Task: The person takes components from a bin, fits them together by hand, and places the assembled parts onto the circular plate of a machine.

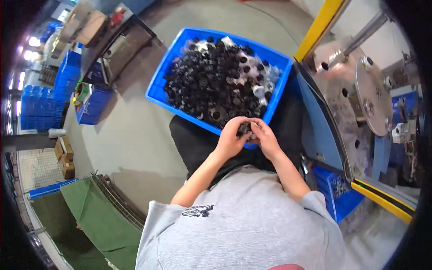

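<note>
My left hand [232, 137] and my right hand [266, 136] come together over the near edge of a large blue bin [177, 108]. Both have their fingers curled around a small dark part [244, 129], whose exact kind I cannot make out. Just beyond my hands, the bin is heaped with small black round parts [207, 76]. Some pale, clear plastic [258, 67] shows among them on the right side. The palms and most of what they hold are hidden.
To the right stands a machine with a metal disc [371, 99] and a yellow frame [321, 27]. A blue bin of small parts [335, 191] sits low beside it. Blue crates [42, 105] are stacked at left, and green cloth [96, 216] covers a wire cage.
</note>
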A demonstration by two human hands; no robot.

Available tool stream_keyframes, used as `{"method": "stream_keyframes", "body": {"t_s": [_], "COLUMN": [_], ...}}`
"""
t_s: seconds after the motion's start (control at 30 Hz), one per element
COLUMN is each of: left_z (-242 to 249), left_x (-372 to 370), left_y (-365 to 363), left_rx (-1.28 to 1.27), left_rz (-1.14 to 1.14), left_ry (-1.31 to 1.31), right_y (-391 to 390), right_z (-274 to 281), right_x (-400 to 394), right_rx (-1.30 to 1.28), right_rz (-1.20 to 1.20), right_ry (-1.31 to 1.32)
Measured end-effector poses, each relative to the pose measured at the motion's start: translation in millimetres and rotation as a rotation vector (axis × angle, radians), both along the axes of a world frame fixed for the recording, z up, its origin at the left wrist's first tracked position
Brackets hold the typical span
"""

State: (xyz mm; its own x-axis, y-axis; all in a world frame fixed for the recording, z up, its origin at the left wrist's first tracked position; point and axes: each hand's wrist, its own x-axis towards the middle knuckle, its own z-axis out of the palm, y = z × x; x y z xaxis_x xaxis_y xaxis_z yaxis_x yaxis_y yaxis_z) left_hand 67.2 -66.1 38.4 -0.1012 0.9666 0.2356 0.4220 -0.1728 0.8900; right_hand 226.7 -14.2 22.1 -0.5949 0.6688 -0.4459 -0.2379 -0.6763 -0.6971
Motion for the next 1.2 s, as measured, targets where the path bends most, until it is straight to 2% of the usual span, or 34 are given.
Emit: {"method": "stream_keyframes", "body": {"t_s": [0.07,0.13,0.23,0.27,0.3,0.37,0.4,0.47,0.5,0.53,0.57,0.6,0.73,0.77,0.9,0.93,0.97,1.0,1.07,1.1,1.13,1.2], "left_z": [-1,-9,-25,-19,-22,-30,-34,-34,-33,-32,-32,-33,-38,-40,-49,-51,-50,-48,-45,-46,-49,-49], "left_x": [2,5,-4,-8,-13,-24,-27,-38,-41,-43,-46,-50,-60,-57,-43,-40,-37,-34,-33,-33,-33,-35], "left_y": [-5,-7,-5,-3,-2,-1,0,0,3,5,7,8,15,15,9,8,5,2,5,7,7,5], "left_rx": [-0.192,-0.204,-0.249,-0.333,-0.351,-0.334,-0.313,-0.354,-0.356,-0.323,-0.288,-0.289,-0.266,-0.268,-0.115,-0.138,-0.170,-0.192,-0.234,-0.232,-0.225,-0.209], "left_rz": [-0.015,0.067,0.207,0.260,0.269,0.258,0.278,0.264,0.256,0.289,0.323,0.320,0.305,0.309,0.272,0.270,0.279,0.313,0.247,0.270,0.288,0.285], "left_ry": [-0.270,-0.578,-0.726,-0.741,-0.870,-0.836,-0.861,-0.780,-0.787,-0.616,-0.445,-0.453,-0.058,-0.064,0.225,0.309,0.396,0.405,0.610,0.612,0.615,0.653], "right_y": [1,6,19,30,44,78,85,111,122,132,144,144,152,157,168,168,167,166,157,154,149,148], "right_z": [4,2,4,15,32,53,86,115,130,142,150,152,150,150,139,140,144,153,172,168,158,114], "right_x": [2,7,36,53,71,126,148,206,230,250,269,280,309,316,341,348,345,328,273,233,180,92], "right_rx": [0.215,0.223,0.279,0.315,0.397,0.712,0.662,0.729,0.801,0.871,0.969,0.974,0.630,0.634,0.692,0.785,0.881,0.892,1.258,1.093,1.307,1.372], "right_rz": [0.004,-0.037,-0.176,-0.189,-0.241,-0.360,-0.517,-0.800,-0.952,-1.102,-1.159,-1.158,-0.735,-0.729,-0.644,-0.693,-0.723,-0.686,-1.023,-1.077,-1.002,-0.567], "right_ry": [-0.089,-0.114,-0.196,-0.205,-0.258,-0.450,-0.679,-0.506,-0.659,-0.813,-0.835,-0.841,-1.023,-1.026,-1.055,-1.324,-1.588,-1.562,-1.612,-1.329,-1.236,-1.064]}}
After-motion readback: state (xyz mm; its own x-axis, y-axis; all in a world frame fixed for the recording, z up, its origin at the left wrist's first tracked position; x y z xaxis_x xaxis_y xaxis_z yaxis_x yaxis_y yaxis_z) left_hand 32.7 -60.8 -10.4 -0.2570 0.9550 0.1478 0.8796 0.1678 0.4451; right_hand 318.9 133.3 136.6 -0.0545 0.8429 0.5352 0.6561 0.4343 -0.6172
